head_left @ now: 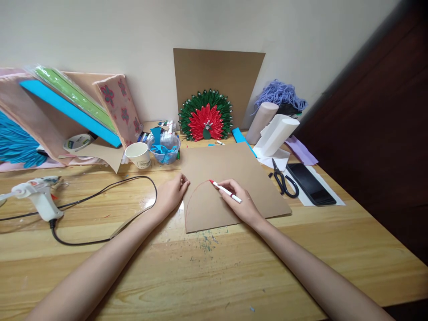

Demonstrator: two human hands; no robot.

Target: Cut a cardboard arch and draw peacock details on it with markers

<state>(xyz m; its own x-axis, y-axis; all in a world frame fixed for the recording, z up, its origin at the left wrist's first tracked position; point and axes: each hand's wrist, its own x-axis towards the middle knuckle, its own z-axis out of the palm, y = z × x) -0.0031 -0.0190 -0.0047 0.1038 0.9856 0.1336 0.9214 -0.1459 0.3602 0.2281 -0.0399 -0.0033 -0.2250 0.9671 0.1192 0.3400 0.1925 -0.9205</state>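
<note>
Your right hand pinches a red-tipped marker between closed fingers, its tip resting on a brown cardboard sheet that lies flat on the wooden table. From the tip a thin red arc curves down toward the sheet's near edge. Your left hand sits just beside the marker tip, across the arc, fingers curled and pressing the sheet's left edge; it grasps nothing.

Beyond the marker tip, a red and green paper peacock leans against an upright cardboard panel at the wall. Outward from your right hand lie black scissors and, past them, a dark phone on white paper. Beyond your left hand stand a paper cup and a clear bowl of blue scraps. Well apart on that side rests a white glue gun, its black cord looping back toward your left wrist.
</note>
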